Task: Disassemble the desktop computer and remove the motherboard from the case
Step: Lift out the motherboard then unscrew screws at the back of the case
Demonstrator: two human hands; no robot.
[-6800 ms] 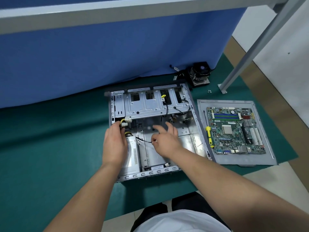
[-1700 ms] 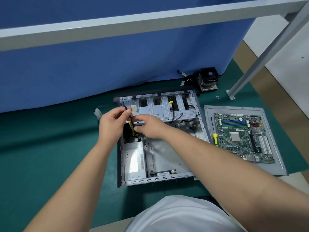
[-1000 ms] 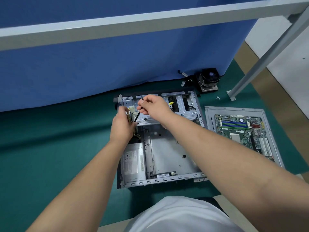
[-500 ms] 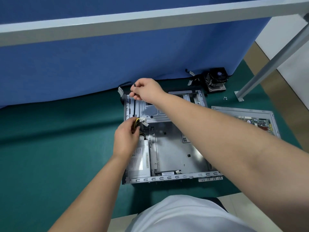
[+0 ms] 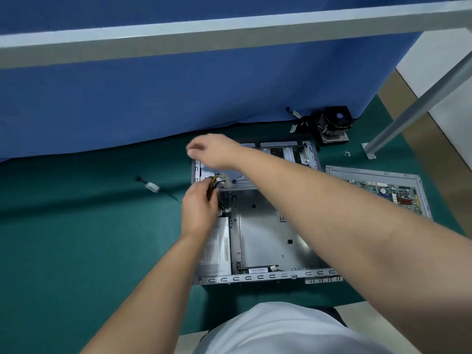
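Note:
The open metal computer case (image 5: pixel 265 226) lies flat on the green mat, its floor bare. My left hand (image 5: pixel 200 208) grips the yellow-and-black power cable bundle (image 5: pixel 217 182) with its white connector, just above the power supply (image 5: pixel 217 249) in the case's left side. My right hand (image 5: pixel 214 152) hovers over the case's far left corner, blurred by motion; nothing shows in it, but its fingers are too smeared to judge. The removed motherboard (image 5: pixel 388 195) rests on the grey side panel (image 5: pixel 413 180) to the right of the case, partly hidden behind my right forearm.
A loose black cable with a white connector (image 5: pixel 153 187) lies on the mat left of the case. A CPU cooler fan (image 5: pixel 332 123) sits at the back right, small screws (image 5: pixel 346 154) beside it. A blue partition (image 5: pixel 178 98) stands behind; a metal frame leg (image 5: pixel 408 108) slants right.
My right hand pulled a black cable out of the case, carried it over the far left corner, and it now lies on the mat to the left. My left hand kept its grip on the power cables.

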